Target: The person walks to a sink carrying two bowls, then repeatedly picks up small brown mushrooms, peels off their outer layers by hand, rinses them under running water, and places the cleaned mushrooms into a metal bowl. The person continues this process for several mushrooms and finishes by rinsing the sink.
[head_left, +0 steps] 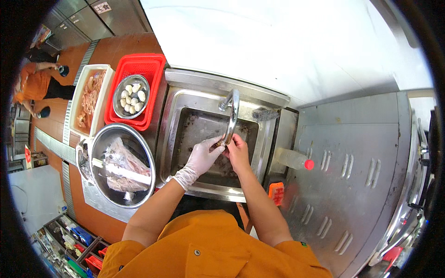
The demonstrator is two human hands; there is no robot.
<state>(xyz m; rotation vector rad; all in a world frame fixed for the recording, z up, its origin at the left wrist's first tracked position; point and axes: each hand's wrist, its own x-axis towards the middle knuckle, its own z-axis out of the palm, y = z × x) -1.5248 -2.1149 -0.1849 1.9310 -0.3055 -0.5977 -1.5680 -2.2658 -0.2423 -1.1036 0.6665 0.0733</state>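
Note:
Over a steel sink (169, 139), both hands meet under the mouth of a curved chrome tap (235, 109). My left hand (202, 156), in a thin white glove, has its fingers closed at the spout. From the right, my bare right hand (238, 152) closes its fingers at the same spot. Something small and brownish shows between the fingertips, too hidden to name. To the left, a steel bowl (117, 111) with several pale, rounded pieces sits in a red plastic basket (150, 104). The sink's bottom carries dark specks and bits.
Left of the sink, a large steel bowl (150, 157) holds pale raw meat or fish and a white-handled tool. Beyond it, a white tub (109, 81) contains pinkish strips. Right of the sink are a dark scourer (265, 114), a clear bottle (292, 158) and an orange brush (276, 193).

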